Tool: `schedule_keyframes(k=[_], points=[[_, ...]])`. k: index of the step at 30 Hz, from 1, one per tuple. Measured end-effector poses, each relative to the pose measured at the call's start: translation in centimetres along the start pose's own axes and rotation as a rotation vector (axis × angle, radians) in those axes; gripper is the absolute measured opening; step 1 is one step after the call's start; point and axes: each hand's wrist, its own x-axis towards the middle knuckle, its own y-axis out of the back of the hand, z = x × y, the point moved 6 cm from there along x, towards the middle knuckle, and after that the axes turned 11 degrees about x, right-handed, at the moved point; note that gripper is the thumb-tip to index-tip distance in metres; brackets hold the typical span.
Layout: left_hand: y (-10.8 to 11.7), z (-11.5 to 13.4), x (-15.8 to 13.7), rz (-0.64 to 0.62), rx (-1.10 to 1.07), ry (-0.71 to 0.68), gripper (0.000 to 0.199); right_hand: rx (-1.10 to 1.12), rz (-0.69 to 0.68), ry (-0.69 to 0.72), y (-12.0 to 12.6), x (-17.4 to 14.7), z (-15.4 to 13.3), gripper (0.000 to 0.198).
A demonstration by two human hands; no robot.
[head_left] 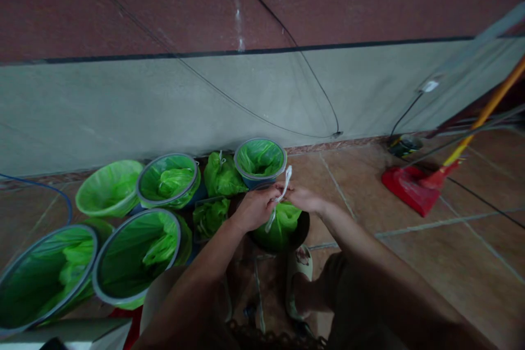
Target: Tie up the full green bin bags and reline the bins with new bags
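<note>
A green plastic bag stands in a dark round bin between my feet, its top gathered up. My left hand and my right hand meet at the neck of this bag with fingers bent inward. A white string sticks up between my hands, and one end dangles over the front of the bag. My left fingers pinch this string. My right fingers curl in close by at the same spot, partly hidden, so their exact grip is hard to see.
Several bins with green liners stand to the left, including a grey-rimmed bin by the wall. A tied green bag sits among them. On the right are a red dustpan, a dark can and loose cables.
</note>
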Motion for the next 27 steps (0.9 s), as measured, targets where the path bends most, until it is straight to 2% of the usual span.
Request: schedule_keyframes(k=[3, 5, 9, 12, 15, 18, 20, 22, 24, 27], points=[[0.5, -0.6, -0.5, 0.131, 0.117, 0.028, 0.019, 0.133, -0.028, -0.176, -0.7, -0.2, 1.2, 0.011], [0.8, -1.0, -0.8, 0.243, 0.173, 0.056, 0.019, 0.182, -0.027, -0.239, -1.0, -0.6, 1.2, 0.012], [1.2, -0.4, -1.0, 0.413, 0.098, 0.008, 0.017, 0.247, -0.057, -0.199, -1.8, -0.9, 0.3, 0.026], [1.5, -0.4, -0.9, 0.494, -0.005, 0.038, 0.015, 0.230, -0.014, -0.136, -1.5, -0.6, 0.3, 0.035], [1.3, -1.4, -0.8, 0.489, -0.090, 0.136, 0.012, -0.017, 0.118, -0.064, 0.1, -0.3, 0.3, 0.024], [0.2, -3.1, -0.9, 0.408, -0.148, 0.273, 0.012, -0.459, 0.236, -0.019, 1.5, -0.4, -0.4, 0.020], [-0.6, -4.4, -1.2, 0.353, -0.178, 0.414, 0.011, -0.738, 0.292, -0.068, 2.1, -0.6, -0.6, 0.025], [-1.4, -5.5, -1.6, 0.316, -0.261, 0.574, 0.009, -0.906, 0.352, -0.141, 2.7, -0.9, -0.7, 0.027], [-2.3, -6.1, -1.9, 0.309, -0.469, 0.719, 0.010, -0.922, 0.394, -0.165, 3.0, -1.1, -0.8, 0.027], [-3.3, -6.0, -1.8, 0.337, -0.924, 0.830, 0.015, -0.730, 0.447, -0.098, 3.1, -1.0, -0.7, 0.023]])
